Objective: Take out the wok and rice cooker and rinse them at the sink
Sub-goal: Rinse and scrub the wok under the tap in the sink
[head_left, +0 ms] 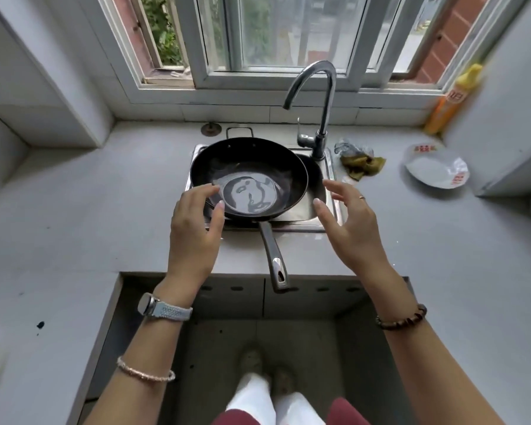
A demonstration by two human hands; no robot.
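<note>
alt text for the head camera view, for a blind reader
A black wok with a little water pooled in it sits across a steel sink, its handle pointing toward the person. The left hand and right hand are open on either side of it, holding nothing; the faucet shows no stream.

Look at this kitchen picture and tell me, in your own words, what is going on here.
A person stands at a sink under a window. A black wok sits in the sink, its handle pointing back toward them, with what looks like a little water pooled in its bottom. The left hand is at the wok's near rim and the right hand is beside it. Both are open and neither grips. No water is seen running from the faucet. No rice cooker is in view.
</note>
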